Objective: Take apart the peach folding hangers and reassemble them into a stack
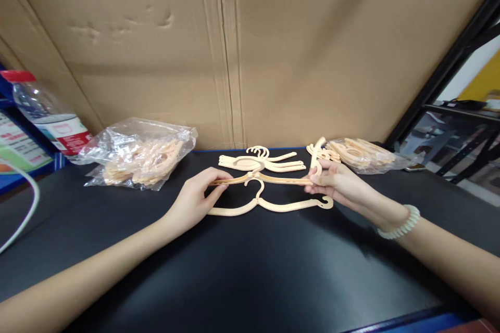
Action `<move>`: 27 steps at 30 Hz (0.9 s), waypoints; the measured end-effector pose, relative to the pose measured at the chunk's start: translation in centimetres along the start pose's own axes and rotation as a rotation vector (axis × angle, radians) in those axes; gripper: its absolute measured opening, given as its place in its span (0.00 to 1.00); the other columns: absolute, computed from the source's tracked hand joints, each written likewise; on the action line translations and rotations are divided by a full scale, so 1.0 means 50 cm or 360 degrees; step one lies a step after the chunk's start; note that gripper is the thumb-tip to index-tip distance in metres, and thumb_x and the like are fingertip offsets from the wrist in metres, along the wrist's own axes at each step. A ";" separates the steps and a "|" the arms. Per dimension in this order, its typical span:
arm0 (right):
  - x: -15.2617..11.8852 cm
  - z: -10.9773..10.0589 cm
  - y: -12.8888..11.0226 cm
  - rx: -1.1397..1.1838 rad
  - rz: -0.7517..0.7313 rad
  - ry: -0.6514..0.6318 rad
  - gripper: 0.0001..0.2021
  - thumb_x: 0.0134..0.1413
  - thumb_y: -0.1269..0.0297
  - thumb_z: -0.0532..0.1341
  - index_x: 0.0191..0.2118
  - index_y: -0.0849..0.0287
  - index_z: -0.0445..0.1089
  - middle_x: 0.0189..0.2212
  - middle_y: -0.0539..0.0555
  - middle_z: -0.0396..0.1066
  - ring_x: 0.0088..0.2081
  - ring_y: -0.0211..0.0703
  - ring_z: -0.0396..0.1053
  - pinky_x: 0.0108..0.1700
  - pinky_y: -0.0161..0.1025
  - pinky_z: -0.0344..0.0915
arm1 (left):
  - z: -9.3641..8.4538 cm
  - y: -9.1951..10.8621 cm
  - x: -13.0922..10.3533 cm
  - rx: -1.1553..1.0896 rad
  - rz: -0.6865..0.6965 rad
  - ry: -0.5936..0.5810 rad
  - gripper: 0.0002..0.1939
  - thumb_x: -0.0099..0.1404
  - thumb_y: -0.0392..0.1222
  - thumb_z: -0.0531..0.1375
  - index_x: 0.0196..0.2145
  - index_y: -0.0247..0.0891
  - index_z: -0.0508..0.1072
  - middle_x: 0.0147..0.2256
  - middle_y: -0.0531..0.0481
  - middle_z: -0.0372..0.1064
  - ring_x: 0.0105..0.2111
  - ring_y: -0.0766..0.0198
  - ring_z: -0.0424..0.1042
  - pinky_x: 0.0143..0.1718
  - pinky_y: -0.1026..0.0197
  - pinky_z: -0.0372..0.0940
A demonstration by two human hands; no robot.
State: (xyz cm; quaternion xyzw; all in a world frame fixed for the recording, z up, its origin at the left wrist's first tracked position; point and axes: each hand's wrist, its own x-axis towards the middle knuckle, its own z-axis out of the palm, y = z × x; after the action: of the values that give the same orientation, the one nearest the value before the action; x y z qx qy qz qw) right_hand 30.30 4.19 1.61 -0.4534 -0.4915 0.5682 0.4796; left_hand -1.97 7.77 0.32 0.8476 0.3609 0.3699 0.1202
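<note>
A cream plastic clothes hanger (281,180) is stretched level between my hands, edge-on to me, its hook toward the back. My left hand (199,190) pinches its left end between thumb and fingers. At the right end, my right hand (336,182) closes on the hanger's arm, and a curved cream piece (318,152) sticks up from the same fingers. Just in front, a second clothes hanger (289,207) lies flat on the table, a small hooked piece (326,202) at its right end. My left fingers hide that hanger's left end.
Behind the held hanger lies a stack of hangers (261,164). Clear bags of cream hanger parts sit at left (136,158) and right (359,155), loose hook pieces (332,153) beside the right one. A red-capped bottle (54,119) leans far left. Cardboard (312,52) walls the black table's (250,270) back.
</note>
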 end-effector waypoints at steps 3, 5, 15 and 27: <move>0.002 -0.003 0.003 0.0021 -0.0043 0.0059 0.17 0.34 0.66 0.74 0.24 0.57 0.63 0.25 0.49 0.73 0.27 0.38 0.71 0.34 0.36 0.70 | 0.001 0.001 0.000 -0.0018 0.0011 -0.0022 0.08 0.67 0.42 0.55 0.37 0.40 0.73 0.36 0.48 0.73 0.38 0.59 0.73 0.40 0.57 0.69; 0.004 -0.005 0.003 0.0029 -0.0047 0.0038 0.17 0.36 0.65 0.74 0.26 0.57 0.64 0.28 0.52 0.75 0.31 0.40 0.73 0.39 0.39 0.71 | 0.001 0.001 0.000 -0.0032 0.0019 -0.0056 0.08 0.67 0.42 0.55 0.37 0.40 0.73 0.36 0.48 0.73 0.37 0.60 0.73 0.40 0.58 0.69; 0.015 -0.018 0.006 0.0139 -0.0198 0.0124 0.17 0.35 0.61 0.77 0.27 0.56 0.68 0.29 0.48 0.70 0.42 0.45 0.73 0.50 0.41 0.69 | 0.000 -0.005 -0.002 -0.0162 -0.0108 -0.0039 0.09 0.67 0.44 0.55 0.40 0.39 0.72 0.37 0.48 0.74 0.38 0.58 0.75 0.41 0.56 0.71; 0.024 -0.031 0.009 0.0080 -0.0072 -0.0022 0.15 0.40 0.55 0.75 0.27 0.59 0.74 0.29 0.51 0.71 0.40 0.42 0.71 0.51 0.42 0.68 | 0.002 -0.004 -0.002 -0.0139 -0.0091 -0.0038 0.09 0.67 0.45 0.55 0.40 0.40 0.73 0.37 0.48 0.74 0.38 0.58 0.75 0.41 0.56 0.71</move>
State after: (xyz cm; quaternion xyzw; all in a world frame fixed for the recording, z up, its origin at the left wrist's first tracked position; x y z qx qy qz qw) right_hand 31.60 5.56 0.93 -0.4260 -0.4904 0.5727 0.5001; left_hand -2.08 7.85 0.10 0.8353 0.3670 0.3715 0.1719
